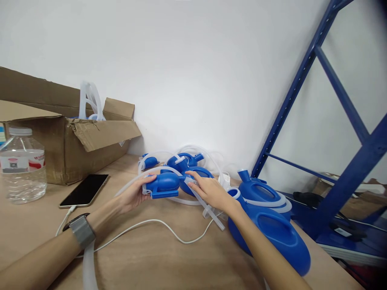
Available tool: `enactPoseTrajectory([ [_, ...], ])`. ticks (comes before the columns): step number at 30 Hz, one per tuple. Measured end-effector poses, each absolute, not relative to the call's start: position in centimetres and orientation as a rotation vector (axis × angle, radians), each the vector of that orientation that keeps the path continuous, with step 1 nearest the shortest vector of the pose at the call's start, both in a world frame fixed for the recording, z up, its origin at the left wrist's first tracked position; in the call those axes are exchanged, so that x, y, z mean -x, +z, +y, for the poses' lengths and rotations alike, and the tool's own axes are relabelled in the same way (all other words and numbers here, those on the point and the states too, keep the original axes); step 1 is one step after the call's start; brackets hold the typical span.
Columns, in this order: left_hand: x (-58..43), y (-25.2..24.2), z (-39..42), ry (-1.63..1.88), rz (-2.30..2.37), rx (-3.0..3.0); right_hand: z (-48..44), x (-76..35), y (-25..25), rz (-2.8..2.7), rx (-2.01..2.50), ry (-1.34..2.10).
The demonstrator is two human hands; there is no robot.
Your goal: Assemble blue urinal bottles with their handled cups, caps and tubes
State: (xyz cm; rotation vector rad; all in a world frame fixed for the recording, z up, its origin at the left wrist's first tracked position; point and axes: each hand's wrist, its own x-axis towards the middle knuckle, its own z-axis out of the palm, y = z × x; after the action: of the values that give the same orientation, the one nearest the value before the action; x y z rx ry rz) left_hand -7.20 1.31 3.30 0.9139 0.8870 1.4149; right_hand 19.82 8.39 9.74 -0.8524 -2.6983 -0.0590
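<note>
Left hand: the left hand (133, 196) is curled round the blunt rear end of the bulb (165, 183), thumb on top and fingers closed beneath. It lifts the bulb just clear of the table (157, 257). The grip looks meant to steady it, with the nose turned toward the other hand.
Right hand: the right hand (211, 192) reaches in from the right with fingers stretched nearly straight and close together. The tips rest where the tube (216, 219) meets the bulb's nose. The thumb is hidden, so I cannot tell whether it pinches the tube.
Bulb: blue, lying sideways between the two hands, in front of the pile (184, 162).
Tube: clear and soft; it trails from the nose down onto the table, slack, under the right wrist.
Pile: more blue bulbs and looped tubes, heaped against the wall (193, 72), near enough to reach.
Vessels: two flat blue vessels (272, 233) lie at the right, under and beside the right forearm.
Box: an open box (66, 149) at the left, with tube loops sticking out.
Left side: a bottle (22, 169) stands upright; a phone (84, 190) lies flat, well apart from the hands, its cable (157, 223) snaking across the table.
Wrist: a watch (81, 230) on the left arm.
Right edge: a blue rack (335, 88).
</note>
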Motion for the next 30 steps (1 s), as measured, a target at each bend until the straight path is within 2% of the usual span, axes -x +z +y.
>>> enactPoseTrajectory([
  [8,6.5,3.2,0.6,1.265,0.806,-1.018,8.8,-19.8,9.4,-2.670,0.806,0.009],
  [17,8.7,1.3,1.4,1.175,0.597,-1.083,9.9,-20.7,9.2,-2.630,0.683,0.402],
  [22,8.0,1.0,1.7,1.316,0.736,-1.113,10.3,-20.7,8.9,-2.556,0.644,0.580],
  [25,7.7,1.4,1.8,1.411,0.767,-1.113,10.2,-20.9,9.3,-2.555,0.644,0.564],
  [30,8.4,1.9,1.7,1.418,0.793,-1.062,9.9,-21.4,10.0,-2.568,0.672,0.346],
])
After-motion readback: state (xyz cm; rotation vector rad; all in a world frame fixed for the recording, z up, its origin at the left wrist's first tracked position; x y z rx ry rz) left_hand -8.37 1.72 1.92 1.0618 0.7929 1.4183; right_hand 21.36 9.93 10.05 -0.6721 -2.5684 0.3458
